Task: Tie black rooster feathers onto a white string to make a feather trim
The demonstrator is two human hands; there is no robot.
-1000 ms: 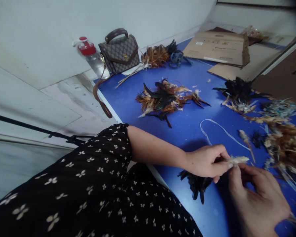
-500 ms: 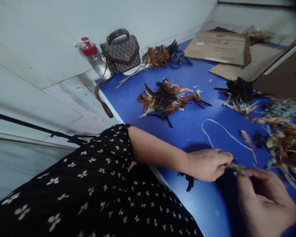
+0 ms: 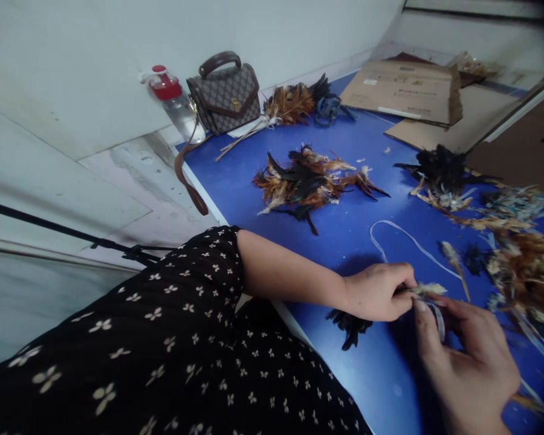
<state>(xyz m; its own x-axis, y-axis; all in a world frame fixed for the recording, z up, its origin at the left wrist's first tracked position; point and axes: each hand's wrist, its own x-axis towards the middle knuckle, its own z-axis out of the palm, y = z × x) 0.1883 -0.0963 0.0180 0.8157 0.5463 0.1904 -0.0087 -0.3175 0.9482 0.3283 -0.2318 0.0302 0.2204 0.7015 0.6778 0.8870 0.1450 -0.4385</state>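
My left hand [image 3: 381, 292] is closed round a small feather bundle. Pale tips of the feather bundle [image 3: 430, 289] stick out past its fingers, and black feathers [image 3: 350, 327] show below the wrist; whether they belong to the same bundle I cannot tell. My right hand [image 3: 469, 353] pinches a white string [image 3: 439, 320] close against the bundle, with a loop of it curving by the thumb. More white string [image 3: 403, 228] lies in an arc on the blue table [image 3: 372, 380] beyond both hands. A single brown feather [image 3: 456, 263] rests near them.
Piles of brown and black feathers [image 3: 306, 181] lie on the table, with more feathers [image 3: 526, 260] at the right. Along the back stand a red-capped bottle [image 3: 174, 103], a handbag [image 3: 226, 96], a tied feather bunch [image 3: 290, 104] and flattened cardboard [image 3: 403, 90].
My right hand has moved left and up, closer to my left hand. A string loop now shows at its thumb, and my left hand has risen slightly.
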